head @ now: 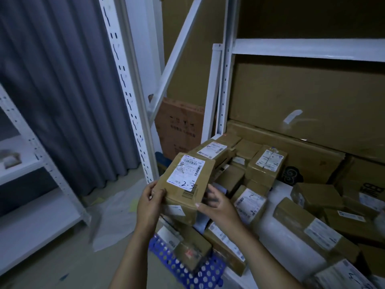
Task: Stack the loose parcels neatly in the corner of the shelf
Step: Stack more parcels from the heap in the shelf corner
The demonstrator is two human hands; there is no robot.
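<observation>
I hold a brown cardboard parcel [187,180] with a white shipping label marked "2-3" in both hands, lifted above the pile. My left hand [149,202] grips its near-left corner. My right hand [216,204] grips its near-right edge. Behind it, several small brown labelled parcels [264,165] lie loosely heaped on the low shelf, one [210,151] near the white corner upright [224,84]. More parcels [312,232] lie scattered to the right.
Large flat cartons [302,97] lean against the back of the shelf. A blue perforated basket [187,272] with parcels sits below my hands. A white plastic-wrapped package [287,243] lies among the boxes. Grey curtain [62,90] and another white rack [31,163] stand to the left.
</observation>
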